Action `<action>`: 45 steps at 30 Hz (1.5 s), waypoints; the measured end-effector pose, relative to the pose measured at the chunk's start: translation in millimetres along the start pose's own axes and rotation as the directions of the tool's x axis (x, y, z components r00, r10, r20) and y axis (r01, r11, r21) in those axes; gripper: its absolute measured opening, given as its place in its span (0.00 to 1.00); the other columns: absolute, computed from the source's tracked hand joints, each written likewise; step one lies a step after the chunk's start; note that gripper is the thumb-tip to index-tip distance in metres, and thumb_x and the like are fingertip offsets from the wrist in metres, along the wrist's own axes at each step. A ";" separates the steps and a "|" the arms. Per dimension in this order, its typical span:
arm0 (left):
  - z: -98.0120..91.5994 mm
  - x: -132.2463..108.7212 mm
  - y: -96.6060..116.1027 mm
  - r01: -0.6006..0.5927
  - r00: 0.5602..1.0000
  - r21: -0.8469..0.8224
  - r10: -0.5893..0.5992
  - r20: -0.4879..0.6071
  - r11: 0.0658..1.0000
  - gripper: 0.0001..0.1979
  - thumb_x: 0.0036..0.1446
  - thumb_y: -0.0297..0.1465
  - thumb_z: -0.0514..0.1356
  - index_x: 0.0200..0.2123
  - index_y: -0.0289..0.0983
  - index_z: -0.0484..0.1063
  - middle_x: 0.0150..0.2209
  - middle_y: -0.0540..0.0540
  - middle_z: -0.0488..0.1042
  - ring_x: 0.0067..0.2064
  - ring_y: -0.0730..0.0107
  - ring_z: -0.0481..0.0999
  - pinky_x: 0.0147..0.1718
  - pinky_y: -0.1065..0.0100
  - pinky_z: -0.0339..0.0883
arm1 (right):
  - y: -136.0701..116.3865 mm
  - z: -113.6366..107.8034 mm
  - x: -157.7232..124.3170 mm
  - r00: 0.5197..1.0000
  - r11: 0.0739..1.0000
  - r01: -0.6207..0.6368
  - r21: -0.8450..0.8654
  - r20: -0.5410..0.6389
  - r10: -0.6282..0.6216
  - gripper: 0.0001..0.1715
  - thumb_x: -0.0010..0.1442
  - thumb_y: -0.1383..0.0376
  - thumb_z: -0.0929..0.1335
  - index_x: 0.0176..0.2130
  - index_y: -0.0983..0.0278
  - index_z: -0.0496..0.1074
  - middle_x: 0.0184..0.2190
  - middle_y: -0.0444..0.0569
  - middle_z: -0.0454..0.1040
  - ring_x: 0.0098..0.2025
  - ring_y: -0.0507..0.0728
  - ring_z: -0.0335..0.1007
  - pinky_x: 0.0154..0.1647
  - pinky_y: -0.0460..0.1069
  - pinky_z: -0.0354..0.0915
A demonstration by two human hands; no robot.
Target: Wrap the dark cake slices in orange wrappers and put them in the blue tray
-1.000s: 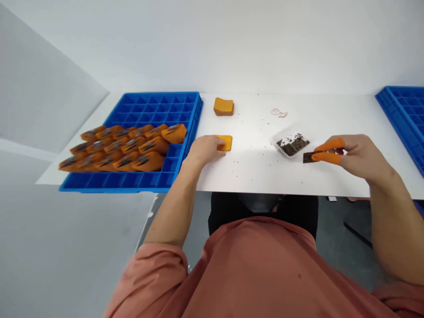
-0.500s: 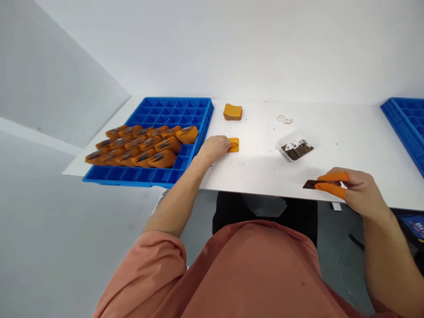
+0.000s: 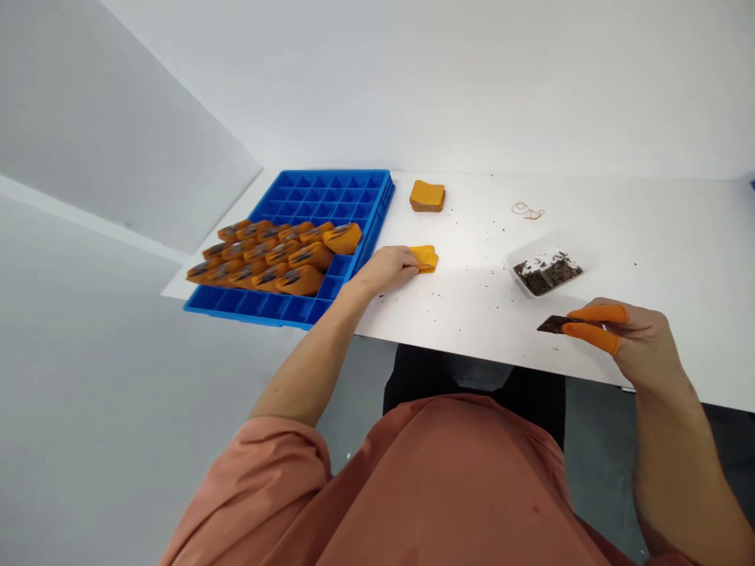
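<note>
At the near edge of the desk (image 3: pixel 472 310), the right grip (image 3: pixel 631 338) pinches a small dark chip (image 3: pixel 553 324) between two fingertips (image 3: pixel 593 313) capped in orange cots, holding it just above the surface and a little nearer than the clear dish (image 3: pixel 547 271) of similar dark pieces. Across the desk, the left grip (image 3: pixel 386 267) lies with its fingers curled onto the left edge of an orange pouch (image 3: pixel 427 258), just beside the blue tray (image 3: pixel 283 310). The thumb is hidden, so I cannot tell whether it pinches the pouch or only presses it down.

By my reading, the step in hand is pairing one chip with one pouch, since rows of filled pouches (image 3: pixel 277 253) already stand in the tray. The next move would call for the pouch mouth to be held open and steady while the chip is carried well across to it, kept flat in the pinch.

Compared with half a second ago, the pouch looks bunched into two layers rather than lying flat. The right grip has kept the chip by the near edge, whereas a second ago it was just beside the dish. The view has also swung left, taking the second blue tray almost out of sight.
</note>
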State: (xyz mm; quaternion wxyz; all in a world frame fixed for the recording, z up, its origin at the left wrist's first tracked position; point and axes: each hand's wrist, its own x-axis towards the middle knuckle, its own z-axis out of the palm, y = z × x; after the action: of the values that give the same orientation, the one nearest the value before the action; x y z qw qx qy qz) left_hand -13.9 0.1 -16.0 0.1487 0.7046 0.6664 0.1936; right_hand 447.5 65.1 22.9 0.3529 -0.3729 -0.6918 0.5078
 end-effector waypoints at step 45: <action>43.2 87.9 123.9 -0.085 0.950 -0.810 -0.199 -0.242 0.580 0.25 0.48 0.42 0.80 0.21 0.39 0.67 0.26 0.53 0.65 0.28 0.74 0.61 0.28 0.66 0.53 | -33.6 37.6 133.3 0.984 0.962 0.130 0.242 -0.154 -0.094 0.09 0.49 0.53 0.81 0.30 0.49 0.82 0.30 0.46 0.77 0.36 0.62 0.73 0.35 0.59 0.66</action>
State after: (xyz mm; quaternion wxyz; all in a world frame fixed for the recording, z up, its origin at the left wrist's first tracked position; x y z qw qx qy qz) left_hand 118.9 81.5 10.4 0.3550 0.4970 0.5405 0.5786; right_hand 346.6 158.1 61.1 0.4735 -0.3206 -0.6152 0.5427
